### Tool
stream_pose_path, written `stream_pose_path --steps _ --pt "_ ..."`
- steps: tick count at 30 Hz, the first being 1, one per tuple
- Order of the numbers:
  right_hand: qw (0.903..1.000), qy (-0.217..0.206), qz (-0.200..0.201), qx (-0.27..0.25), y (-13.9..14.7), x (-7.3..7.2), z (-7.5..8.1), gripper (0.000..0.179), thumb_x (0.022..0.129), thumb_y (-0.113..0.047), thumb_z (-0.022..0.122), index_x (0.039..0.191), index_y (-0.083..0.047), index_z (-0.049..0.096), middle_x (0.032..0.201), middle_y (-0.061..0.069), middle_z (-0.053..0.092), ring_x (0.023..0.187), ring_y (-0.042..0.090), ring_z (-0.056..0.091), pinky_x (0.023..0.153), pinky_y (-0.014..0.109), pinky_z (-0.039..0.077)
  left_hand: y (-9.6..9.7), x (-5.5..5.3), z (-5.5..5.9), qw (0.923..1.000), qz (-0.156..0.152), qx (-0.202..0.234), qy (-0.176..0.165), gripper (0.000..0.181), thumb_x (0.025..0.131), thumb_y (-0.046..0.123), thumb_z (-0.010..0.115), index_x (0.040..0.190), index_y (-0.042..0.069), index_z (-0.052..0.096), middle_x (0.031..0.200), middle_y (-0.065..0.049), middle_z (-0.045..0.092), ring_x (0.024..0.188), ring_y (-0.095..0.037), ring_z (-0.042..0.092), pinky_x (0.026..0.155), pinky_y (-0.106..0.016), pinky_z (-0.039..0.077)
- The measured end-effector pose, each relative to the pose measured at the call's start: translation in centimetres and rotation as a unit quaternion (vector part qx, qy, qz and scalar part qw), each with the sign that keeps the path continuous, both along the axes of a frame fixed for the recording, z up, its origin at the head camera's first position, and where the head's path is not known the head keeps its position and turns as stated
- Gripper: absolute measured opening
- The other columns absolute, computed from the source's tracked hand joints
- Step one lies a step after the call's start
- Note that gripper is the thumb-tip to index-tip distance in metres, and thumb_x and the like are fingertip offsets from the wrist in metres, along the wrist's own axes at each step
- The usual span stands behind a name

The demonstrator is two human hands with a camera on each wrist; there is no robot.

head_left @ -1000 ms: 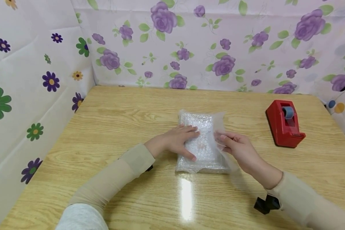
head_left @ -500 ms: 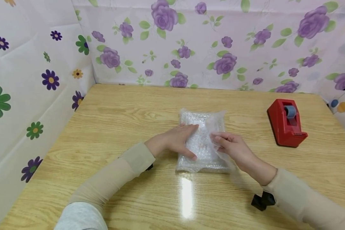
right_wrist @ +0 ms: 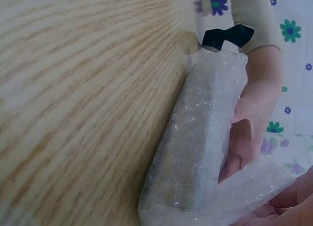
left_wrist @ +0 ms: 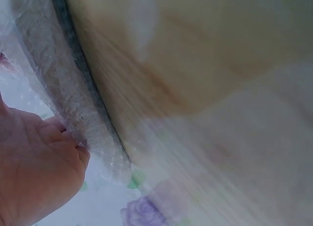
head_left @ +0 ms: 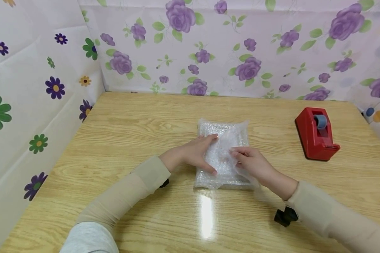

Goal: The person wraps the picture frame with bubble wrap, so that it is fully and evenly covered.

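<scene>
bubble-wrapped package (head_left: 222,158), red tape dispenser (head_left: 315,138) in head view only

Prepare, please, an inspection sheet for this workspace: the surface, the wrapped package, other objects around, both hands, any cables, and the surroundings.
Surface: wood-grain table, with a bright reflection in front of the package.
Job's things: bubble-wrapped package, lying flat; a loose flap of wrap is partly folded over its top.
Clutter: red tape dispenser with a bluish roll, to the right, apart from both hands.
Left hand: rests on the package, thumb and fingers spread.
Right hand: pinches the flap between its fingers and thumb.
Cables: nothing seen.
Surroundings: purple-flowered sheet behind, another flower-print sheet at left; black device at the right wrist.
</scene>
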State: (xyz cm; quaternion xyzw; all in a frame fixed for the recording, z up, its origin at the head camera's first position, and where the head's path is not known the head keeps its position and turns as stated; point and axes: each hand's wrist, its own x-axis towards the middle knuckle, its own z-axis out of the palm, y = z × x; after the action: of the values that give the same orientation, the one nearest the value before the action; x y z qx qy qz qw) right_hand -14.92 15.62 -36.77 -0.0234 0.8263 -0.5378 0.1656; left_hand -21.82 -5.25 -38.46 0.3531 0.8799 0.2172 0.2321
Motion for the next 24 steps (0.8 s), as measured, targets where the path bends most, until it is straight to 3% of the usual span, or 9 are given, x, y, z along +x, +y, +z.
stream_pose_path --steps 4,8,11,15,18,19,21,24 --pt "0.9984 0.03 0.02 0.043 -0.13 -0.13 -0.12 0.035 0.098 -0.01 0.048 0.126 0.009 0.055 0.112 0.023 0.062 0.089 0.013 0.056 0.075 0.023 0.052 -0.03 -0.01 -0.02 0.9997 0.001 0.023 -0.005 0.122 0.068 0.046 0.083 0.153 0.01 0.003 0.156 -0.01 0.024 0.146 -0.024 0.017 0.121 -0.036 0.001" --pt "0.9895 0.06 0.058 0.118 -0.31 -0.07 -0.07 0.035 0.098 -0.012 0.049 0.127 0.004 0.057 0.116 0.022 0.063 0.091 0.021 0.056 0.074 0.028 0.048 -0.14 -0.07 -0.16 0.9989 -0.007 0.044 -0.013 0.122 0.067 0.045 0.084 0.154 0.021 0.001 0.159 -0.006 0.017 0.146 -0.023 0.016 0.121 -0.039 -0.001" --pt "0.9842 0.062 0.077 0.147 -0.48 0.13 0.04 0.037 0.098 -0.017 0.05 0.129 0.003 0.056 0.129 0.021 0.057 0.109 0.027 0.057 0.085 0.036 0.051 -0.18 -0.17 -0.25 0.9985 -0.012 0.05 -0.019 0.117 0.067 0.045 0.083 0.154 0.026 0.006 0.159 -0.003 0.016 0.146 -0.022 0.016 0.12 -0.041 -0.003" --pt "0.9827 0.058 0.095 0.148 -0.59 0.42 0.13 0.042 0.098 -0.023 0.051 0.13 0.004 0.054 0.132 0.023 0.054 0.119 0.037 0.055 0.094 0.047 0.05 -0.14 -0.27 -0.3 0.998 -0.007 0.056 -0.028 0.107 0.067 0.043 0.084 0.151 0.026 0.019 0.156 -0.007 0.025 0.145 -0.026 0.02 0.12 -0.044 0.0" --pt "0.9805 0.059 0.101 0.158 -0.64 0.56 0.17 0.042 0.097 -0.023 0.048 0.129 0.003 0.056 0.135 0.024 0.051 0.12 0.036 0.053 0.095 0.046 0.049 -0.21 -0.31 -0.3 0.9971 0.01 0.059 -0.047 0.102 0.066 0.04 0.085 0.147 0.026 0.025 0.156 -0.009 0.025 0.145 -0.036 0.013 0.119 -0.051 0.008" --pt "0.9796 0.06 0.102 0.162 -0.66 0.61 0.2 0.041 0.097 -0.022 0.047 0.129 0.002 0.057 0.136 0.023 0.051 0.118 0.034 0.054 0.092 0.043 0.05 -0.25 -0.33 -0.26 0.9966 0.016 0.059 -0.054 0.101 0.066 0.039 0.086 0.146 0.026 0.026 0.156 -0.009 0.024 0.145 -0.039 0.01 0.118 -0.053 0.01" --pt "0.9784 0.063 0.105 0.167 -0.67 0.66 0.23 0.039 0.095 -0.015 0.044 0.128 0.002 0.057 0.137 0.023 0.049 0.094 0.029 0.061 0.078 0.034 0.051 -0.32 -0.36 -0.2 0.9953 0.026 0.062 -0.069 0.099 0.066 0.037 0.086 0.145 0.026 0.027 0.157 -0.008 0.022 0.144 -0.043 0.002 0.117 -0.056 0.013" --pt "0.9752 0.08 0.118 0.169 -0.6 0.71 0.26 0.038 0.093 -0.004 0.042 0.127 0.004 0.057 0.137 0.024 0.049 0.063 0.017 0.043 0.059 0.024 0.04 -0.29 -0.51 -0.14 0.9952 0.022 0.062 -0.072 0.096 0.068 0.036 0.086 0.144 0.025 0.029 0.157 -0.004 0.022 0.145 -0.04 0.0 0.118 -0.053 0.01"
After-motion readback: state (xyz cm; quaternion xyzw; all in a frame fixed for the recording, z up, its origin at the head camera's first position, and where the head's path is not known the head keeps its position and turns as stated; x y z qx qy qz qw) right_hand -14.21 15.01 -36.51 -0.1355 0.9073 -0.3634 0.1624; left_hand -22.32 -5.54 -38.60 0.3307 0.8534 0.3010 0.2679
